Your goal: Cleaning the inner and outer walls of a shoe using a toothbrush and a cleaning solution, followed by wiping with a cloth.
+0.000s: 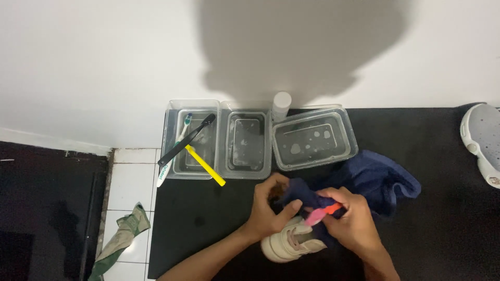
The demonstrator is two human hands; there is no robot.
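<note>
While the black mat point(437, 171) fills most of my view, I judge this a wiping step: my left hand point(268, 211) grips the pale shoe point(286, 243) low on it, my right hand point(351, 221) presses the blue cloth point(375, 179) there, pinching a pink-orange brush point(324, 212). Next calls for steady bracing.

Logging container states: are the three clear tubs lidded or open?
Open. All three clear tubs show no lids; brushes rest across the left one's rim, and liquid shows inside.
</note>
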